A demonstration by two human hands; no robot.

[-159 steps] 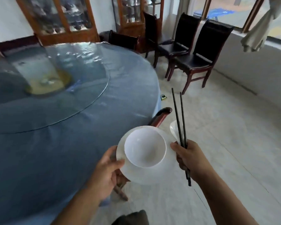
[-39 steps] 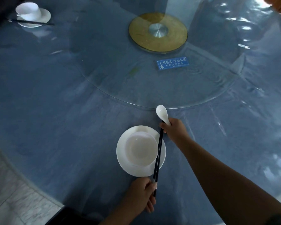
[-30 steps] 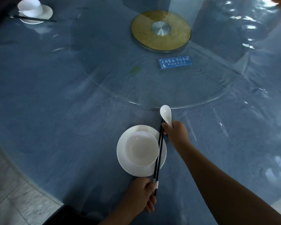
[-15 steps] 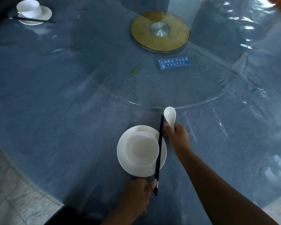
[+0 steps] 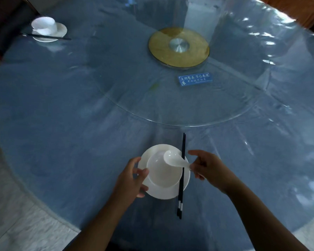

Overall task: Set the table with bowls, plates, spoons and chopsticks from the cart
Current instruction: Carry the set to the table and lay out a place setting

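Observation:
A white plate (image 5: 159, 193) lies on the blue table near me with a white bowl (image 5: 161, 174) standing on it. Black chopsticks (image 5: 182, 178) lie along the plate's right rim, pointing away from me. My right hand (image 5: 208, 168) pinches the handle of a white spoon (image 5: 174, 159) whose scoop hangs over the bowl. My left hand (image 5: 132, 178) is at the left of the place setting, fingertips touching the bowl's and plate's left edge.
A second place setting, a bowl on a plate (image 5: 48, 29) with chopsticks, sits at the far left. A glass turntable (image 5: 170, 98) with a gold hub (image 5: 179, 47) and a blue card (image 5: 195, 78) fills the table's middle. Tiled floor lies at lower left.
My right hand has swung the spoon from beyond the plate back over the bowl. My left hand let go of the chopsticks' near ends and moved to the bowl's left side.

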